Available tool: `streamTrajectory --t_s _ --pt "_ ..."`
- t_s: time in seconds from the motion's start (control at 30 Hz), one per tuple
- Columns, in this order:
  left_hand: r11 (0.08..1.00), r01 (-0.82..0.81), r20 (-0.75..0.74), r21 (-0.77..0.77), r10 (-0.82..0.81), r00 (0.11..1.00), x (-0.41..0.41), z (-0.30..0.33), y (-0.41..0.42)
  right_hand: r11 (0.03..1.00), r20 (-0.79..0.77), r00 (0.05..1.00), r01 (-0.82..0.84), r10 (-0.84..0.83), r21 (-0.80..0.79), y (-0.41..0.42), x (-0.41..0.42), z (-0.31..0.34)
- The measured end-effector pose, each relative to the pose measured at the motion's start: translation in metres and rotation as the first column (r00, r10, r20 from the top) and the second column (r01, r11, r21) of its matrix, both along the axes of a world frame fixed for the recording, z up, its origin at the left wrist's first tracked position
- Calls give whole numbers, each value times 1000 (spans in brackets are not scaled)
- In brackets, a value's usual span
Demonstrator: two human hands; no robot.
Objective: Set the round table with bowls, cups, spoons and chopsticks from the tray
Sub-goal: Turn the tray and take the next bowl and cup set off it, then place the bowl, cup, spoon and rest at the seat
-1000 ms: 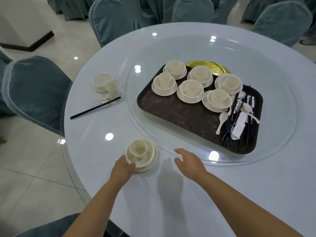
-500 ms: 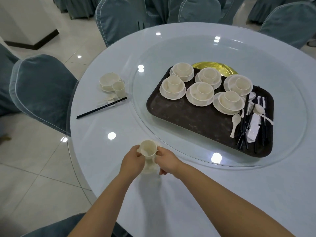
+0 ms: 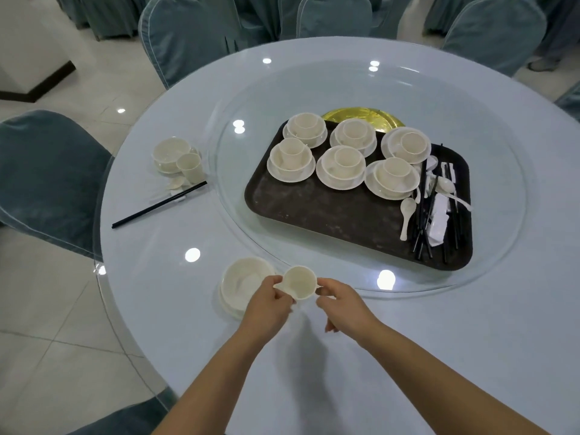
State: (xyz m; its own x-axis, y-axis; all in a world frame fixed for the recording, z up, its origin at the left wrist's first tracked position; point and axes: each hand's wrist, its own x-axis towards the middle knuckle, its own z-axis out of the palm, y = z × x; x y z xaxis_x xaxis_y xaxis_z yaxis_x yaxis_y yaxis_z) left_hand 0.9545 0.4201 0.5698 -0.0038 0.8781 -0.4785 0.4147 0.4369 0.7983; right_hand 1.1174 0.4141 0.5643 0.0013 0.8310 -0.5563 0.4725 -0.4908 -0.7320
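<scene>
Pale blue cloth under glass covers the round bench (image 3: 439, 356), the largest thing here, with blue-covered chairs (image 3: 47, 177) ringing it beyond and to the left of the hands. A clear glass turntable (image 3: 489, 127) sits on it, its near rim just past the fingertips. On that turntable, ahead and to the right of both hands, lies a dark brown tray (image 3: 329, 211), partly covering a gold disc (image 3: 361, 119) at its far edge. Six cream sets, each a cup in a bowl on a saucer (image 3: 340, 167), stand in two rows on the tray's far half. Black chopsticks (image 3: 422, 215), white spoons (image 3: 407, 215) and white rests are heaped along its right end.

Far ahead and left of the hands, one finished place holds a bowl (image 3: 171, 152), a cup (image 3: 190, 166), a spoon and a black pair of chopsticks (image 3: 160, 207) lying on the cloth.

Just left of the left hand (image 3: 266, 304), a cream bowl (image 3: 246, 282) rests on its saucer near the bench edge. Between the two hands is a small cream cup (image 3: 299, 282), just beside that bowl; whether it touches the cloth cannot be told. The left hand pinches its left side, and the right hand (image 3: 343, 304) pinches its right side with thumb and forefinger, the other fingers curled under.
</scene>
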Motion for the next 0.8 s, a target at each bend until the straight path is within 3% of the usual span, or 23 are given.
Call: streamTrajectory --t_s 0.23,0.37,0.5,0.63,0.8 --pt "995 61 -11 -77 -62 998 12 -11 -10 997 -82 997 -3 -3 -74 -11 13 -9" --pt "991 67 -64 -113 -74 995 12 -15 -9 997 -52 999 -5 2 -71 -8 28 -12" --pt "998 49 -235 -42 -57 970 12 -14 -1 985 162 978 106 -128 134 4 67 -16" --pt "999 31 -259 33 -21 966 15 -7 13 969 388 889 202 -243 145 9 120 -25" --pt "984 127 -250 121 -94 964 30 -1 32 999 545 837 -30 34 -16 -12 160 -39"
